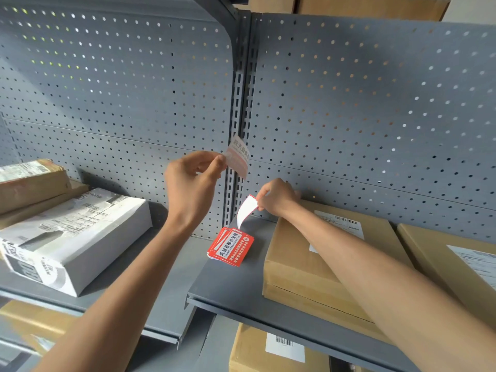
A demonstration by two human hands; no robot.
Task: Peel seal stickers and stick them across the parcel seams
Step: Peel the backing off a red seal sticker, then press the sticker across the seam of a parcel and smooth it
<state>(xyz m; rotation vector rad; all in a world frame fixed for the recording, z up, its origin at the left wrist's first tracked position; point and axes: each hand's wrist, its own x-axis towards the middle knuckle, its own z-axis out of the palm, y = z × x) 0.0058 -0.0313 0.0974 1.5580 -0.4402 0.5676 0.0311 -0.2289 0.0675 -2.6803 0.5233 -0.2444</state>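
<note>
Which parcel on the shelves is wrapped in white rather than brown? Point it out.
The white-wrapped parcel on the left shelf, beside the left hand's forearm. Its wrapper is white with grey print; every other parcel in view is brown cardboard or brown paper.

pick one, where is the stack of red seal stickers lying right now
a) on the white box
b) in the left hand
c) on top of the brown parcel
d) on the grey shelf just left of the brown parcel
d: the stack of red seal stickers lies on the grey shelf, just left of the brown parcel; the left hand pinches only a single peeled sticker.
</note>
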